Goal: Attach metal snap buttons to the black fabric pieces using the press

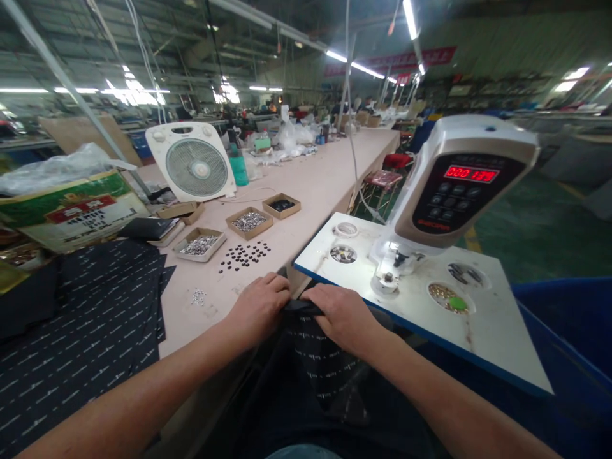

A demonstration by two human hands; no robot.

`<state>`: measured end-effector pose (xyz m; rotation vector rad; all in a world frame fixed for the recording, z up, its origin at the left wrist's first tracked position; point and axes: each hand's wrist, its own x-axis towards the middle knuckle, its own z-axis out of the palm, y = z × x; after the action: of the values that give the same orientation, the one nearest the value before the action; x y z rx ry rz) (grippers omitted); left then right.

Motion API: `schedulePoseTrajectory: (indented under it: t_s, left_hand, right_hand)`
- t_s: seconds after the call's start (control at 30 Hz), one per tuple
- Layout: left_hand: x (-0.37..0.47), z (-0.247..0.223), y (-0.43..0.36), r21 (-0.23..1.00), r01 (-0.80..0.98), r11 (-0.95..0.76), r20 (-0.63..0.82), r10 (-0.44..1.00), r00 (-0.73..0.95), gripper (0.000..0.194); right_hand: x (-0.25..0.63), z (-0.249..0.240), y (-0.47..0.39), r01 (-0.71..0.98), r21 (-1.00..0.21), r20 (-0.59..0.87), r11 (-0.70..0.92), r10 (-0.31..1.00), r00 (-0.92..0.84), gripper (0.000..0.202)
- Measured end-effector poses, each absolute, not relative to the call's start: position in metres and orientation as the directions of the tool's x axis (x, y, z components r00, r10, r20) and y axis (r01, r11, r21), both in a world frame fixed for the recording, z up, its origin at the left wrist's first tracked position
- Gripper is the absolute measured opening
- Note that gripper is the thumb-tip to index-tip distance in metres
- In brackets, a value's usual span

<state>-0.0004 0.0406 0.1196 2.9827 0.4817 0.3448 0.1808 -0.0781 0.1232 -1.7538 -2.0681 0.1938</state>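
Observation:
Between my two hands hangs a dark printed cloth piece (325,357), its top edge held at the gap between the table and the machine's plate. My left hand (261,303) is closed on the left end of that edge, fingertips curled over it. My right hand (342,315) pinches the other end, thumb towards me. Just right of my right hand stands a snap-fastening machine (454,185) with a lit red display. Loose black snap parts (245,255) lie on the table beyond my left hand, near a small scatter of silver pieces (199,296).
Small cardboard boxes of metal parts (199,245) stand on the table (306,178), with a white fan (194,159) behind. Stacked dark printed fabric (95,344) covers the left side. The machine's white plate (497,331) has round wells holding small parts.

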Motion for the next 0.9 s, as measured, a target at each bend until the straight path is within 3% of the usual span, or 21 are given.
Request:
schedulePoseTrajectory:
  t_s: [0.07,0.17,0.23,0.3,0.37,0.47,0.57,0.67,0.8,0.9]
  left_hand:
    - [-0.008,0.11,0.032,0.344,0.254,-0.904,0.204,0.336,0.92,0.015]
    - [-0.018,0.105,0.02,0.626,0.3,-0.72,0.002,0.387,0.922,0.012]
    - [-0.023,0.108,0.015,0.752,0.335,-0.568,-0.156,0.341,0.927,0.014]
    - [-0.025,0.111,0.012,0.838,0.348,-0.419,-0.249,0.274,0.929,0.016]
    - [-0.027,0.111,0.011,0.888,0.373,-0.269,-0.315,0.235,0.919,0.014]
    - [-0.029,0.107,0.009,0.917,0.397,-0.029,-0.384,0.195,0.902,0.018]
    - [-0.03,0.101,0.006,0.912,0.387,0.135,-0.407,0.186,0.894,0.026]
    - [-0.029,0.097,0.003,0.918,0.339,0.206,-0.384,0.237,0.893,0.03]
    - [-0.028,0.094,0.001,0.918,0.316,0.241,-0.383,0.332,0.862,0.034]
    - [-0.028,0.093,0.0,0.915,0.315,0.251,-0.385,0.313,0.868,0.036]
  right_hand:
    - [0.181,0.118,-0.086,0.828,-0.542,0.144,0.147,0.986,-0.08,0.013]
    - [0.184,0.119,-0.095,0.66,-0.752,-0.083,-0.007,0.993,-0.084,0.012]
    - [0.187,0.121,-0.098,0.533,-0.836,-0.238,-0.129,0.961,-0.141,0.017]
    - [0.19,0.123,-0.1,0.428,-0.881,-0.305,-0.201,0.933,-0.19,0.023]
    - [0.192,0.123,-0.103,0.386,-0.905,-0.268,-0.179,0.944,-0.19,0.031]
    - [0.189,0.123,-0.108,0.457,-0.887,-0.148,-0.067,0.979,-0.143,0.052]
    - [0.184,0.122,-0.112,0.559,-0.828,-0.142,-0.046,0.981,-0.13,0.039]
    - [0.178,0.118,-0.114,0.605,-0.792,-0.155,-0.083,0.985,-0.069,0.018]
    - [0.172,0.114,-0.114,0.52,-0.845,-0.169,-0.127,0.985,-0.035,0.037]
    - [0.171,0.114,-0.114,0.52,-0.844,-0.198,-0.135,0.978,-0.068,0.03]
